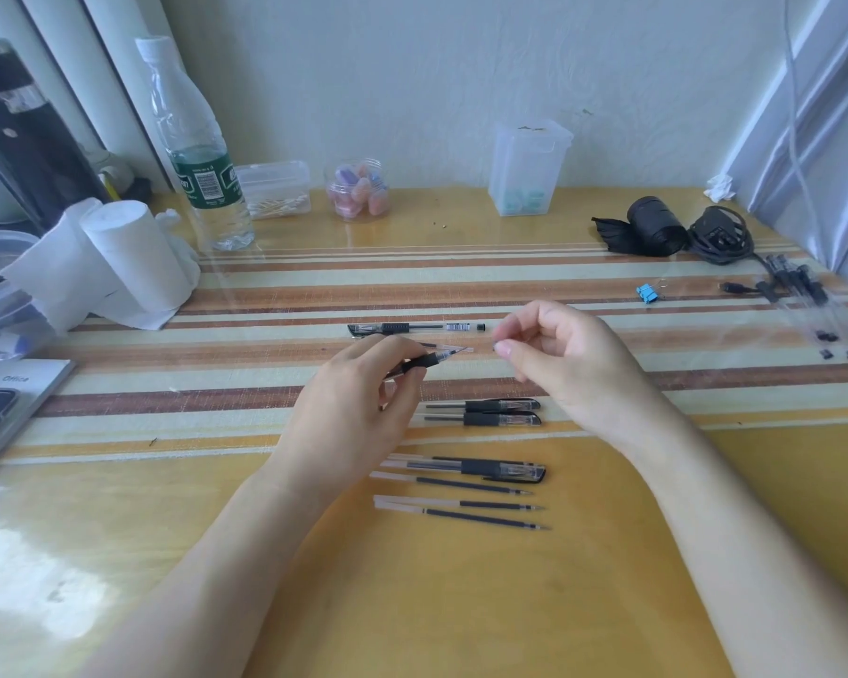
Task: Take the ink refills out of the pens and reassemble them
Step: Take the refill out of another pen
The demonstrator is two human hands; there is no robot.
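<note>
My left hand (pixel 358 398) grips a pen front section (pixel 424 360) by its black grip, its clear cone tip pointing right. My right hand (pixel 564 359) hovers just right of that tip with curled fingers, thumb and forefinger close together; I cannot make out anything between them. A whole pen (pixel 412 328) lies behind the hands. Two capped pen halves (pixel 500 412) lie side by side in front of them. Nearer me lie a capped pen (pixel 490 468) and three loose ink refills (pixel 476 504).
Several clear pen barrels and small black end plugs (pixel 813 310) lie at the right edge, beside a blue binder clip (pixel 649 292) and a black cable bundle (pixel 681 232). A water bottle (pixel 202 168), paper rolls (pixel 118 256) and small plastic containers (pixel 527 173) stand along the back.
</note>
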